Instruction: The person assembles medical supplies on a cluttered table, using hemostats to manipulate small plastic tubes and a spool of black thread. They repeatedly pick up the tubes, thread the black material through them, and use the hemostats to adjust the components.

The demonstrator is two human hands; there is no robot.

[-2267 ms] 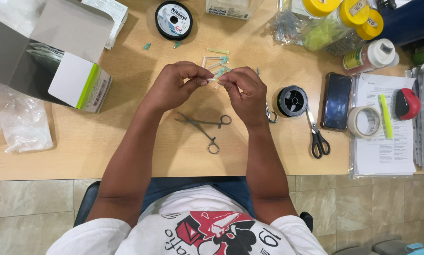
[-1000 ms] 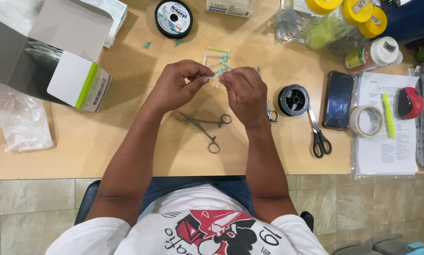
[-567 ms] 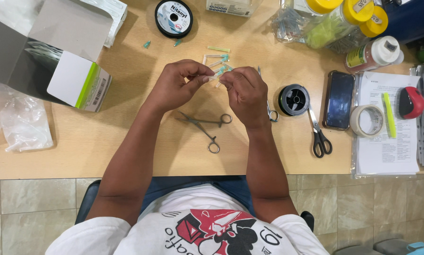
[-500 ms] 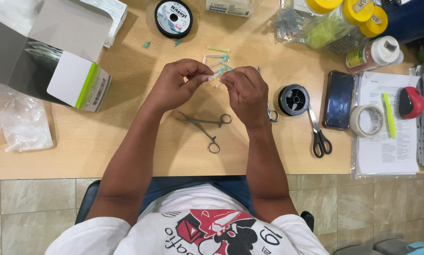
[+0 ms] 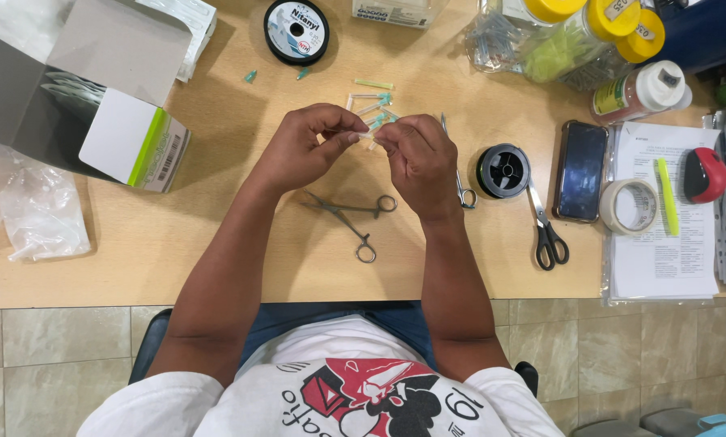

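My left hand (image 5: 304,150) and my right hand (image 5: 418,162) meet fingertip to fingertip above the wooden table (image 5: 217,243). Between them they pinch a small pale tube-like piece (image 5: 366,135); its exact shape is hidden by the fingers. Just beyond the fingers lie several small green-capped needles (image 5: 372,103). Metal forceps (image 5: 348,217) rest on the table below my hands. A second metal tool (image 5: 460,182) lies beside my right wrist.
An open white and green box (image 5: 96,121) sits at left, clear plastic bags (image 5: 15,210) by it. A thread spool (image 5: 296,31) lies at the top, a black spool (image 5: 503,170), black scissors (image 5: 546,231), phone (image 5: 581,170), tape roll (image 5: 630,206), papers (image 5: 662,259) and yellow-lidded jars (image 5: 573,36) at right.
My hands stay in nearly the same place, fingertips working together on the small piece; only slight finger shifts show.
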